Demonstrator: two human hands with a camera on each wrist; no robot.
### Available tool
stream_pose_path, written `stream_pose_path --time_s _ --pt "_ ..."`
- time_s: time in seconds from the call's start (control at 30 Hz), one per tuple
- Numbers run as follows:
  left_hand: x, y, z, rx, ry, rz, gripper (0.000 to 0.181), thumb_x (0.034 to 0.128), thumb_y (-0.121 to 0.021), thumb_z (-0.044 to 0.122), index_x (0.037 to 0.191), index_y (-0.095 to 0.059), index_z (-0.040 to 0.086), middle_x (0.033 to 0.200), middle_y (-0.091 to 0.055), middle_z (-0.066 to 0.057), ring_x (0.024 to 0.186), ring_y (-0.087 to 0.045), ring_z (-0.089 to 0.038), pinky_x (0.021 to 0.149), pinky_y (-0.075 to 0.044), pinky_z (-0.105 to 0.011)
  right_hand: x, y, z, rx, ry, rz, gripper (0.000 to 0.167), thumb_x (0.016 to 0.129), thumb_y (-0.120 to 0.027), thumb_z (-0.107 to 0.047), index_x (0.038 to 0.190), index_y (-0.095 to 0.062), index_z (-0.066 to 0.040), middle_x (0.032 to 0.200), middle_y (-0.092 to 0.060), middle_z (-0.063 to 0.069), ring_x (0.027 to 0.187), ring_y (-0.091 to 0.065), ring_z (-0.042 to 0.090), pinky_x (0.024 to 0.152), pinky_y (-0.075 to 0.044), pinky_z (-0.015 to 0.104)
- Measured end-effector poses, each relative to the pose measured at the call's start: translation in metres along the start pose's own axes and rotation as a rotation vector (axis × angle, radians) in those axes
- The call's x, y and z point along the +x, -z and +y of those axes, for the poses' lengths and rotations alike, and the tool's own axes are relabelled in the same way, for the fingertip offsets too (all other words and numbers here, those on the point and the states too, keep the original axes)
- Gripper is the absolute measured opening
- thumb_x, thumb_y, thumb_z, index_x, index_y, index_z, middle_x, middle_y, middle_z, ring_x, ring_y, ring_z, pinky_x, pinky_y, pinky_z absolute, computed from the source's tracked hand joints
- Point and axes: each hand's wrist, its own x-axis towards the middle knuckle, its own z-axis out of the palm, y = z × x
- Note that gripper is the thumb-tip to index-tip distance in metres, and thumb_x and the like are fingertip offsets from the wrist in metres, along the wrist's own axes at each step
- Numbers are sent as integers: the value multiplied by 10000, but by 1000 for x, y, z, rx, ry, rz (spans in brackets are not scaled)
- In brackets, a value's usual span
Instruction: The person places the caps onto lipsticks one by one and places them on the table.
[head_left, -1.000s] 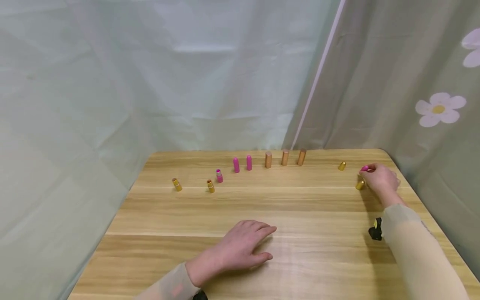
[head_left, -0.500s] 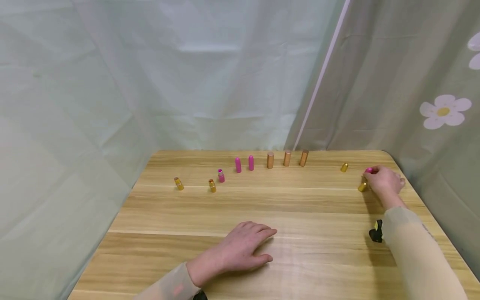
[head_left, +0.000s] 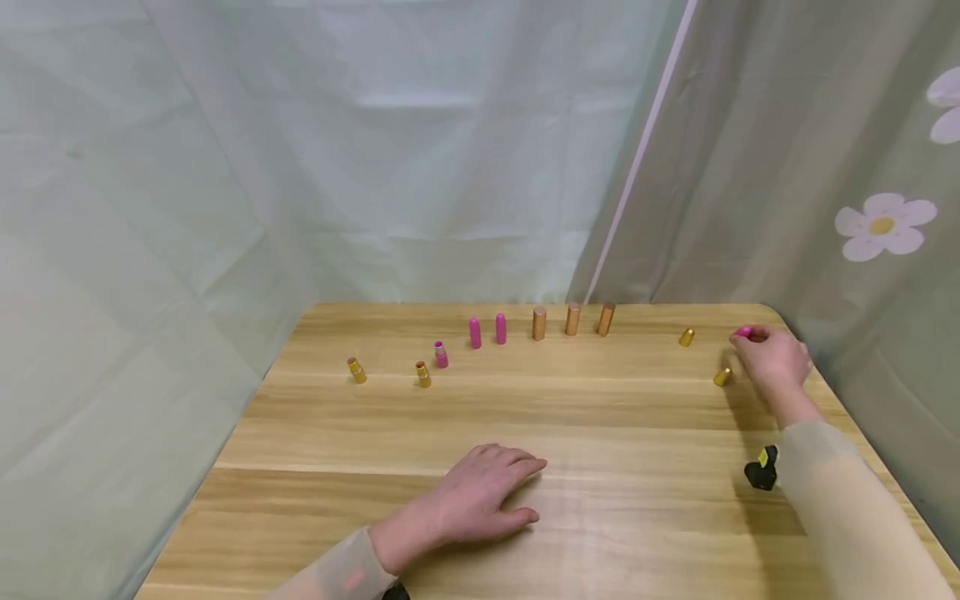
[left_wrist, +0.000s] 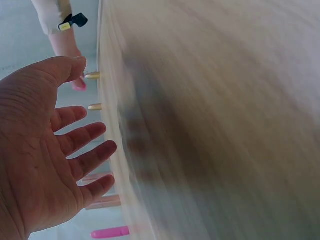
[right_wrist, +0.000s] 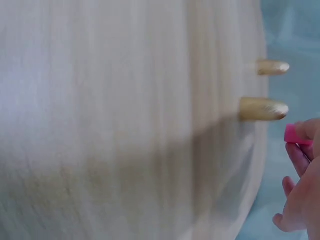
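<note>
At the far right of the table, my right hand (head_left: 772, 362) pinches a pink lipstick cap (right_wrist: 290, 134) between thumb and fingertips. In the right wrist view the cap hangs clear of the tabletop, its upper part covered by the fingers. Two gold bullet-shaped caps stand beside it: the nearer gold cap (head_left: 722, 377) and the farther gold cap (head_left: 687, 337). My left hand (head_left: 483, 496) lies over the front middle of the table, holding nothing. Its fingers look spread and loosely bent in the left wrist view, with the palm (left_wrist: 45, 150) showing.
Two uncapped gold lipstick tubes, a left one (head_left: 356, 370) and a right one (head_left: 423, 374), stand on the left, near an uncapped pink tube (head_left: 441, 354). Two closed pink lipsticks (head_left: 500, 328) and several copper tubes (head_left: 572, 319) line the back. Curtains hang behind the wooden table (head_left: 360, 442).
My right hand has moved a little to the right and away from the nearer gold cap, keeping the pink cap in its fingers. My left hand has stayed nearly still.
</note>
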Motion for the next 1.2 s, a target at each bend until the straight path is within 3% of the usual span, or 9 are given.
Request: stream_pose_path --time_s 0.1,0.27,0.4,0.57,0.67,0.73,0.87,1.03,1.2 --pt "-3 0 -3 -8 8 0 623 982 -617 514 1503 -510 190 1439 -562 37 1331 -500 -172 1133 -365 -456 -6 3 -10 96 21 25 548 1007 -567 -510 1255 -657 -29 1257 -662 213 1190 -505 396 1012 -326 520" --pt "-9 2 -9 0 22 26 631 981 -622 512 1505 -508 179 1436 -567 34 1324 -510 -186 1132 -370 -456 -24 5 -35 286 34 11 518 963 -672 -488 1236 -653 -48 978 -642 -122 911 -554 59 764 -423 187" --pt "-12 3 -14 21 42 44 647 971 -637 513 1504 -511 168 1437 -573 23 1321 -517 -195 1134 -369 -453 -39 0 -52 435 53 -33 489 953 -721 -416 1208 -649 -4 925 -598 -210 907 -540 10 729 -440 117" --pt "-16 4 -20 2 77 48 647 973 -636 508 1505 -510 162 1442 -574 10 1318 -521 -213 1133 -371 -464 -60 -11 -67 606 33 -117 396 953 -739 -372 1175 -680 -50 942 -652 -221 953 -544 35 676 -457 141" --pt "-18 7 -26 -8 96 66 632 973 -648 493 1494 -523 158 1434 -581 0 1305 -533 -225 1111 -396 -477 -73 -19 -77 753 -16 -189 320 949 -752 -333 1151 -716 -87 970 -682 -211 1031 -544 51 891 -440 203" --pt "-18 12 -30 -16 109 85 624 969 -663 479 1485 -533 154 1429 -584 -13 1302 -539 -237 1094 -417 -485 -80 -24 -84 830 -47 -233 253 949 -757 -310 1117 -740 -122 1007 -677 -194 1108 -524 52 1105 -301 284" --pt "-19 28 -41 -33 143 135 610 961 -691 447 1469 -549 139 1420 -593 -41 1299 -545 -266 1085 -427 -505 -93 -32 -93 941 -136 -306 113 950 -757 -306 1021 -756 -219 1019 -655 -173 1149 -493 84 1223 -146 444" --pt "-21 55 -59 -31 194 222 599 961 -708 407 1463 -553 119 1412 -600 -70 1319 -528 -288 1127 -377 -520 -106 -40 -100 1042 -216 -389 60 976 -725 -285 1011 -761 -252 972 -696 -174 1094 -542 92 1182 -214 365" --pt "-22 84 -86 -46 279 347 542 953 -727 332 1414 -592 81 1367 -627 -122 1271 -556 -347 1073 -413 -575 -116 -44 -103 1043 -228 -412 50 989 -708 -284 1007 -752 -273 955 -707 -185 1055 -560 54 1064 -297 356"
